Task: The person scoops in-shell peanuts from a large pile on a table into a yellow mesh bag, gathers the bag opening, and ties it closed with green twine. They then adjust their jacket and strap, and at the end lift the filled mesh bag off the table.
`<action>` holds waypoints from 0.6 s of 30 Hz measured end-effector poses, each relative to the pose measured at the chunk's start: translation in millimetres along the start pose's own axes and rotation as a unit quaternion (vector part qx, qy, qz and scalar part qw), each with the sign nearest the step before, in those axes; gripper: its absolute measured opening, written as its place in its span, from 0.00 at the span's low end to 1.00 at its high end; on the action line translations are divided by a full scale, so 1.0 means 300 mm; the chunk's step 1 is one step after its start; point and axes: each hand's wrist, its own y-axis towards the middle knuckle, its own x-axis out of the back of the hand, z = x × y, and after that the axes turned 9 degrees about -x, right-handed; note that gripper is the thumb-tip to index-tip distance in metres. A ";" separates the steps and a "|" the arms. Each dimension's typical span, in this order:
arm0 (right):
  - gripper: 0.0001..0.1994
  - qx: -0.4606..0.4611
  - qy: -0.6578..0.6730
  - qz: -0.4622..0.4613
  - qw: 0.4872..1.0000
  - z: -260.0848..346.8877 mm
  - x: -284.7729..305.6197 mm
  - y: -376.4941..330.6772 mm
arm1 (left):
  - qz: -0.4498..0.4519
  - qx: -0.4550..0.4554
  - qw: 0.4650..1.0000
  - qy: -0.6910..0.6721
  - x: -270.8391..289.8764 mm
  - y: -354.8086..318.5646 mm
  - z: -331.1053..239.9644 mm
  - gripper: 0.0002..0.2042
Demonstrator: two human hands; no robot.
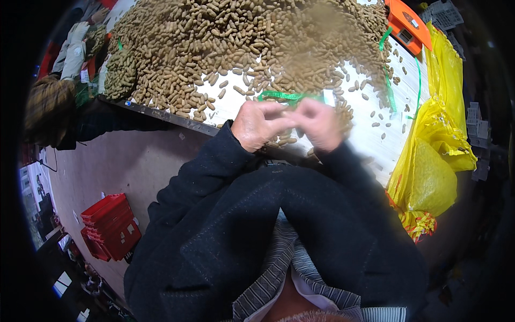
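Note:
Near the front edge of a white table [383, 147], my left hand [255, 126] and my right hand [322, 126] meet with their fingertips together. Both hands look closed in a pinch; what sits between the fingers is hidden, and the right hand is smeared by motion. Just beyond the fingers runs a green strip [281, 95], with a white label [329, 97] at its right end. Peanuts in their shells [346, 114] lie around and beneath my hands, some beside the right wrist. A large heap of peanuts [214, 37] covers the far part of the table.
An orange device [409, 26] stands at the far right corner. Yellow woven sacks [434, 161] hang along the right side. At the far left another person's gloved hand [75, 51] is beside a filled net bag [120, 75]. Red crates [111, 225] stand on the floor, lower left.

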 end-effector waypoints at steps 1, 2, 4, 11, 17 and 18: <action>0.11 0.021 0.002 -0.008 1.000 -0.006 -0.003 0.000 | -0.017 0.014 1.000 0.002 0.002 0.003 0.006 0.15; 0.10 0.025 0.000 -0.018 1.000 -0.013 -0.007 -0.001 | -0.032 0.024 0.999 0.000 0.005 0.007 0.014 0.14; 0.09 0.018 0.013 -0.030 0.999 -0.026 -0.008 -0.003 | -0.059 0.030 0.997 -0.050 0.019 0.018 0.033 0.14; 0.06 -0.002 0.175 -0.060 0.983 -0.081 -0.013 0.014 | -0.108 -0.005 0.989 -0.097 0.037 0.032 0.142 0.08; 0.05 -0.060 0.496 0.097 0.861 -0.061 0.001 0.026 | -0.133 0.054 0.989 -0.034 0.010 0.063 0.234 0.11; 0.05 -0.070 0.503 0.121 0.853 -0.054 0.012 0.027 | -0.142 0.047 0.988 -0.033 0.008 0.066 0.246 0.12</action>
